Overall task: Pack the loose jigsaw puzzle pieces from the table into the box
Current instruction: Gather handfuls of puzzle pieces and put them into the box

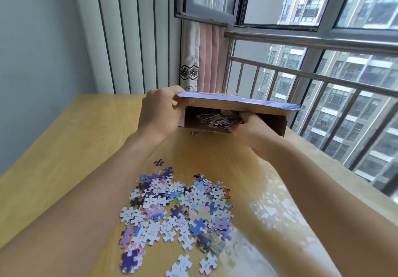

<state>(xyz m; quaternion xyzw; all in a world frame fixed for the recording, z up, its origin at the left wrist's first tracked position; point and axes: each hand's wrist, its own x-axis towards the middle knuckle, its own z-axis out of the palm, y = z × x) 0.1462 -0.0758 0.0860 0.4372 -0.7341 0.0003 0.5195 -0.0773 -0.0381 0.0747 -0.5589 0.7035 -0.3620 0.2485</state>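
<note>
A person's left hand [160, 113] grips the lifted corner of a shallow brown cardboard box with a lilac printed lid [238, 113], fingers curled round the edge. The right hand [247, 133] reaches into the box's open side, fingers bent round a clump of pieces inside. Nearer the body than both sets of fingers, a loose heap of small flat cardboard jigsaw pieces [178, 212] lies on the glossy yellow wooden table [71, 138] (one stray piece [193, 133] sits just below the box). The pieces look light, thin and bendable, best scooped in handfuls from underneath the heap's edge.
</note>
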